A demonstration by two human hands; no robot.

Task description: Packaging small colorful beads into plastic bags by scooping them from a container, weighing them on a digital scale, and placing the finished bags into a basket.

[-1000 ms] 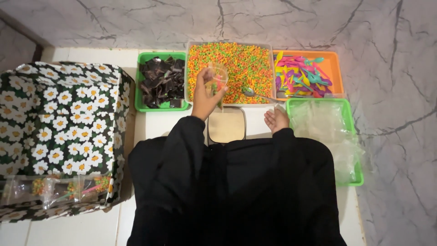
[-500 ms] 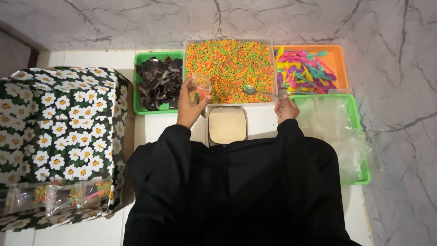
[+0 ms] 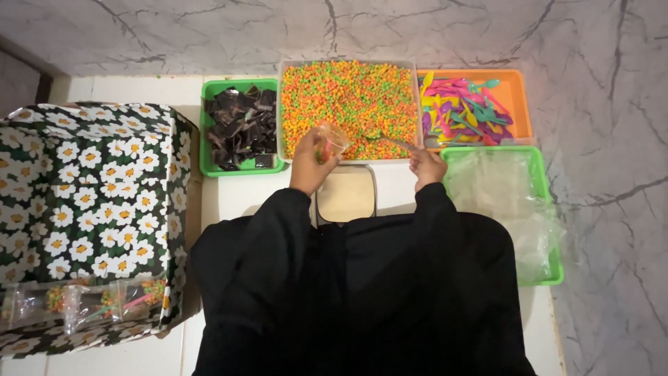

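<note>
Floral-print box (image 3: 90, 209), black with white daisies, is occupying the left side of the tiled floor (image 3: 139, 90); clear filled packets (image 3: 83, 303) are lying along its near edge

Person in black sleeves is sitting at the near centre, facing a row of trays at the far side

Clear tray of orange, green and yellow pellets (image 3: 355, 97) is sitting at far centre. Green tray of clear plastic bags (image 3: 504, 209) is lying at right, reaching nearer than the others. Orange tray (image 3: 518, 97) with coloured plastic spoons (image 3: 459, 111) is sitting far right, touching the pellet tray. Green tray with dark packets (image 3: 240, 129) is sitting just left of the pellet tray

Small rectangular container of pale powder (image 3: 346, 195) is sitting between the two forearms, just near of the pellet tray

Left hand (image 3: 309, 163) is grasping a small clear cup (image 3: 330, 143), fingers wrapped around it; the cup is tilting over the near edge of the pellet tray, with some pellets inside

Right hand (image 3: 426, 166) is clenching the handle of a metal spoon (image 3: 390, 141); the spoon's bowl is resting in the pellets near the tray's near-right corner, pointing left toward the cup, slightly apart from it
</note>
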